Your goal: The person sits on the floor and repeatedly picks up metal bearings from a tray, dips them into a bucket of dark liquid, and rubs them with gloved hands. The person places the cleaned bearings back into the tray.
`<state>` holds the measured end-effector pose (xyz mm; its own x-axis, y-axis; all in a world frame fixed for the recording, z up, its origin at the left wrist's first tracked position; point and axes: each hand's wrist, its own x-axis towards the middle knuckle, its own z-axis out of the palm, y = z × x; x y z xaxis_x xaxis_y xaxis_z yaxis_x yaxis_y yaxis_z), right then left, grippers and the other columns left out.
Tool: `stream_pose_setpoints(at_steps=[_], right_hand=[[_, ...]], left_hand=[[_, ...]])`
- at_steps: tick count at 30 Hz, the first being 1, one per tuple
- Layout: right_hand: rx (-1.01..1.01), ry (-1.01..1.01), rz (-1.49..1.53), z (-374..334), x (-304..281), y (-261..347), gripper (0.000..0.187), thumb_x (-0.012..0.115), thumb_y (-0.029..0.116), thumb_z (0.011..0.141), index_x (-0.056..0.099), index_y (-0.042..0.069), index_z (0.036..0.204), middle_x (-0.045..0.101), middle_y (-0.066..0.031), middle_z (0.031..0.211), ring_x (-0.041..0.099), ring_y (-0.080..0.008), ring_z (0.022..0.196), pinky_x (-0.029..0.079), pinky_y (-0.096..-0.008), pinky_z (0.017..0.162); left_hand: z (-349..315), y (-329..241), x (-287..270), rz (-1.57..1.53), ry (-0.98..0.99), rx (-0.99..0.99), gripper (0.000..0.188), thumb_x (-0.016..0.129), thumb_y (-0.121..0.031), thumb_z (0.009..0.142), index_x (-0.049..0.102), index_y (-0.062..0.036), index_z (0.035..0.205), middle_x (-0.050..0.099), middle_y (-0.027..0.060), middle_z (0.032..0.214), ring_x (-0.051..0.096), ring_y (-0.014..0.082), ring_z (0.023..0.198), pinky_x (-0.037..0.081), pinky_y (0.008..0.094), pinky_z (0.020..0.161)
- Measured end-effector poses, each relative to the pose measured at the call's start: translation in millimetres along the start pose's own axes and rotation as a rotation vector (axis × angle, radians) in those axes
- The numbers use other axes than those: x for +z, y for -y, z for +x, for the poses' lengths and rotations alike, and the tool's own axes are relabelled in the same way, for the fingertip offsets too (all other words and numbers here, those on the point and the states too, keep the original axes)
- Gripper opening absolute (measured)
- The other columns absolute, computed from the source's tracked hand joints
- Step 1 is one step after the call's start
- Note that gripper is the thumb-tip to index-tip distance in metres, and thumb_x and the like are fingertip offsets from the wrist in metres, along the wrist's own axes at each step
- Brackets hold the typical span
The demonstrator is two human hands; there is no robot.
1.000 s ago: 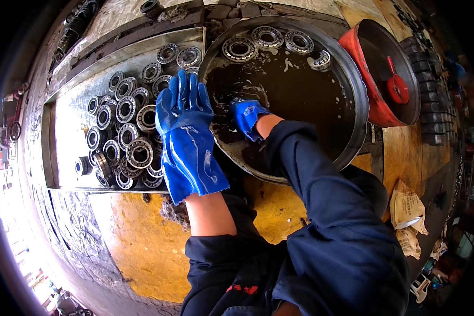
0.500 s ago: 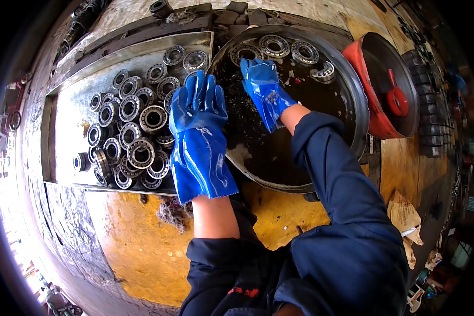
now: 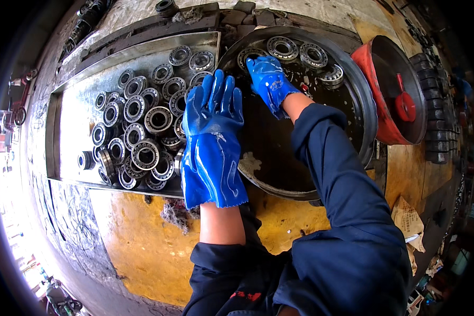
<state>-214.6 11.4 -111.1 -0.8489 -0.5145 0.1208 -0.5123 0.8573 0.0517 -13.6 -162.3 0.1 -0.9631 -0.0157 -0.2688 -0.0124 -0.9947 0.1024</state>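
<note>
Blue rubber gloves cover both hands. My left hand (image 3: 213, 113) is open, its fingers stretched out over the seam between the metal tray (image 3: 53, 137) and the round basin (image 3: 371, 113). Many steel roller bearings (image 3: 158, 120) lie piled in the tray beside it. Over the basin's far left part, my right hand (image 3: 269, 81) has its fingers curled on the near edge of a roller bearing (image 3: 242, 59); its fingertips are partly hidden. Right of that one are two flat bearings (image 3: 283, 48) and a tilted bearing (image 3: 332, 75) in the dark liquid.
A red bowl-like container (image 3: 371, 89) stands right of the basin, holding a red round tool with a handle (image 3: 404, 102). Dark ring-shaped parts (image 3: 436, 116) are stacked beyond it. Grey fibre waste (image 3: 175, 213) lies below the tray, and torn brown paper (image 3: 407, 221) at the right.
The whole view has shifted slightly. My right hand has come farther over the far-left bearing with its fingers more curled. My left hand stays outstretched near the basin rim.
</note>
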Motion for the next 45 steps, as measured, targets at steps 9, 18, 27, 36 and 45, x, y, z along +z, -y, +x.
stream_pose_setpoints(at_steps=[9,18,27,36,45], right_hand=[[0.045,0.109,0.074,-19.3,0.0,15.6,0.027,0.075,0.018,0.07,0.071,0.008,0.095,0.073,-0.0141,0.086,0.071,-0.0341,0.084,0.053,-0.0472,0.071],[0.25,0.338,0.897,-100.8,-48.4,7.6,0.054,0.081,0.042,0.08,0.069,0.001,0.113,0.072,-0.0192,0.102,0.069,-0.0296,0.095,0.051,-0.0421,0.086],[0.826,0.491,2.02,-234.1,-12.4,-5.1,0.042,0.075,0.038,0.087,0.073,0.001,0.107,0.072,-0.0158,0.102,0.067,-0.0247,0.091,0.05,-0.0377,0.086],[0.464,0.644,0.798,-252.5,-43.5,1.5,0.057,0.073,0.05,0.082,0.073,-0.001,0.108,0.072,-0.0244,0.107,0.068,-0.035,0.099,0.051,-0.0417,0.089],[0.455,0.582,0.51,-270.5,-23.7,15.1,0.045,0.07,0.043,0.075,0.073,0.006,0.102,0.072,-0.0223,0.095,0.069,-0.0401,0.091,0.054,-0.0478,0.081]], left_hand=[[4.1,3.7,11.2,0.032,-0.023,0.014,0.044,0.048,-0.025,0.105,0.051,-0.0019,0.141,0.055,0.0178,0.146,0.054,0.0333,0.133,0.045,0.0518,0.111],[9.9,9.5,43.3,0.032,-0.108,0.058,0.043,0.047,-0.025,0.105,0.05,-0.0017,0.142,0.055,0.0183,0.146,0.053,0.0336,0.134,0.045,0.0516,0.111],[17.8,4.3,28.0,0.079,-0.022,0.121,0.04,0.049,-0.03,0.105,0.05,-0.009,0.139,0.05,0.0191,0.15,0.051,0.0395,0.135,0.043,0.0552,0.112],[32.8,-7.6,28.2,0.052,-0.178,0.06,0.05,0.053,-0.029,0.103,0.045,-0.0073,0.147,0.054,0.0157,0.147,0.054,0.0375,0.133,0.048,0.0508,0.106],[33.4,4.4,38.4,0.031,-0.143,-0.001,0.044,0.057,-0.026,0.101,0.053,-0.0045,0.139,0.058,0.0166,0.142,0.055,0.0382,0.131,0.048,0.0508,0.107]])
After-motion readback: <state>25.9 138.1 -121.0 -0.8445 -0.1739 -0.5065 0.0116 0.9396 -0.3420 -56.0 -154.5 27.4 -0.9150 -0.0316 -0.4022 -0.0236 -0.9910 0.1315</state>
